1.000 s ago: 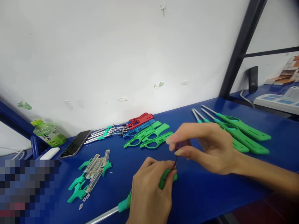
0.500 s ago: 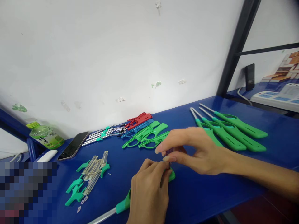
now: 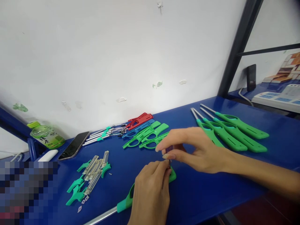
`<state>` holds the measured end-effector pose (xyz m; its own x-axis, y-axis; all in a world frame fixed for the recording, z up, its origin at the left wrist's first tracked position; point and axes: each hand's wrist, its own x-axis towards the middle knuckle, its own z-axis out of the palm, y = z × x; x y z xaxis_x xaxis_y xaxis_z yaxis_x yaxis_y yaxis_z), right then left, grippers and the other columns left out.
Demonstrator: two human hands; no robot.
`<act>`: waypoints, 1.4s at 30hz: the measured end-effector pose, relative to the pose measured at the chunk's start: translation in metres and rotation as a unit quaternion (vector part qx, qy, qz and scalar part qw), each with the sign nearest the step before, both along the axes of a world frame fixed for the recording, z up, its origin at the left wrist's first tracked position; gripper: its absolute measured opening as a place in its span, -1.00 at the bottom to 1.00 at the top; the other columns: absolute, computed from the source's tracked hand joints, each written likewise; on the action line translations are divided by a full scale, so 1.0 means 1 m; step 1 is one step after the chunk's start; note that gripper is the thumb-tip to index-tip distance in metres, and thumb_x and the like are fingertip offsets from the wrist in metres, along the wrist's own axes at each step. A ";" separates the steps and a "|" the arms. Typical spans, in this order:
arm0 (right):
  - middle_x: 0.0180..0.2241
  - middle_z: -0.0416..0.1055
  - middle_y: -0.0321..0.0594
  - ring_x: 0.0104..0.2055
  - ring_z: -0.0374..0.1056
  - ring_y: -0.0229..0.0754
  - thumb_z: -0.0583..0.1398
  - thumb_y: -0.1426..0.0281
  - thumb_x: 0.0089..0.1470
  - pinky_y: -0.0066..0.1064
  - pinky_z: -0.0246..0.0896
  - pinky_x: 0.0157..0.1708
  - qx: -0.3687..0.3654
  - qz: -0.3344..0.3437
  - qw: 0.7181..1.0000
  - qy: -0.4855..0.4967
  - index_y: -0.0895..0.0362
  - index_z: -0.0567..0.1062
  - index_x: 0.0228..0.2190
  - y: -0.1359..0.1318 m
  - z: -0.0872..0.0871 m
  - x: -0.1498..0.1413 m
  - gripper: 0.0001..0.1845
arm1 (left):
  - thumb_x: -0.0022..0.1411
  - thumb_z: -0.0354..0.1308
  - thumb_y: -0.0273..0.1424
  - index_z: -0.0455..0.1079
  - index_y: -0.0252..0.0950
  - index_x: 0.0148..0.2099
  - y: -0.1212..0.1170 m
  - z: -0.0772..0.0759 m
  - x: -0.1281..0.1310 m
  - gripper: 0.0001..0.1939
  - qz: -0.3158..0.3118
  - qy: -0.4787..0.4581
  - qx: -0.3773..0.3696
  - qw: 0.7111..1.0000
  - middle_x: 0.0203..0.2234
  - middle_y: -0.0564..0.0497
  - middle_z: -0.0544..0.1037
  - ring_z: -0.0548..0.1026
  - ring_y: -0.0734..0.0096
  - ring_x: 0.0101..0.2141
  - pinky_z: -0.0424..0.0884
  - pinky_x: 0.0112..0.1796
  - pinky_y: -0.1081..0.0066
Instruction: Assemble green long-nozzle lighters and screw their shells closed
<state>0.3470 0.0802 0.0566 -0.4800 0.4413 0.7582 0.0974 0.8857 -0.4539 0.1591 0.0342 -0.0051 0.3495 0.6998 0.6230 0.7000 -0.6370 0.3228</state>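
My left hand (image 3: 151, 190) is closed over a green long-necked lighter (image 3: 125, 201), pressing it to the blue tabletop. The lighter's metal tube points to the lower left; its green butt end shows beyond the fingertips. My right hand (image 3: 194, 151) is just above, its thumb and fingers pinching a small purple-handled tool (image 3: 169, 149). A short dark tip beneath it meets the lighter near my left fingertips; the contact itself is hidden. Behind the hands lie open green handle shells (image 3: 154, 140). To the right rest several green lighters (image 3: 234, 131) with metal tubes.
At left are clear fuel tanks (image 3: 95, 170) with green triggers (image 3: 76, 193) and tiny pale pieces. Farther back are metal tubes with wires (image 3: 100, 136), blue shells (image 3: 136, 129), red shells (image 3: 142, 120), a phone (image 3: 74, 145) and a bottle (image 3: 47, 134). A white wall bounds the table.
Both hands stay almost in place over the lighter. My left hand has shifted slightly, and a little more of the lighter's trigger ring shows. The right hand's pinch has turned slightly.
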 end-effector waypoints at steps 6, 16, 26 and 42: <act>-0.20 0.68 -0.27 -0.35 0.51 -0.35 0.24 0.41 0.38 -0.53 0.38 -0.35 -0.004 0.019 1.000 -0.009 0.07 0.61 -0.03 -0.001 -0.001 0.000 -0.82 | 0.42 0.15 -0.47 0.49 -0.17 0.09 -0.005 -0.003 -0.013 -0.75 -0.002 0.038 -0.027 0.999 -0.18 -0.01 0.69 0.68 0.18 -0.25 0.60 -0.27 0.25; -0.26 0.63 -0.25 -0.34 0.45 -0.33 0.32 0.42 0.33 -0.52 0.34 -0.38 -0.031 0.014 0.999 0.022 0.11 0.65 -0.08 -0.001 -0.002 -0.002 -0.85 | 0.45 0.20 -0.42 0.47 -0.10 0.18 -0.015 -0.012 -0.043 -0.69 -0.023 0.108 -0.067 0.992 -0.05 -0.03 0.64 0.64 0.16 -0.10 0.64 -0.12 0.18; -0.13 0.65 -0.30 -0.25 0.53 -0.33 0.20 0.48 0.42 -0.46 0.45 -0.20 -0.074 0.000 0.997 0.017 -0.03 0.58 0.13 0.002 -0.006 -0.005 -0.66 | 0.48 0.13 -0.41 0.42 -0.11 0.18 -0.015 -0.019 -0.042 -0.72 -0.006 0.100 -0.065 0.993 -0.04 -0.05 0.61 0.60 0.12 -0.10 0.60 -0.12 0.12; -0.12 0.60 -0.33 -0.14 0.46 -0.31 0.39 0.44 0.25 -0.49 0.46 -0.10 -0.137 0.052 0.988 0.038 -0.07 0.66 -0.01 0.002 -0.006 -0.005 -0.70 | 0.48 0.09 -0.46 0.35 -0.11 0.16 -0.020 -0.021 -0.033 -0.72 0.018 0.099 -0.077 0.992 -0.02 -0.03 0.56 0.53 0.07 -0.07 0.50 -0.07 0.06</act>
<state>0.3423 0.0826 0.0503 -0.4794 0.5867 0.6527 -0.0315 0.7317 -0.6809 0.1262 0.0139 -0.0261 0.4274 0.7959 0.4288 0.7808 -0.5640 0.2687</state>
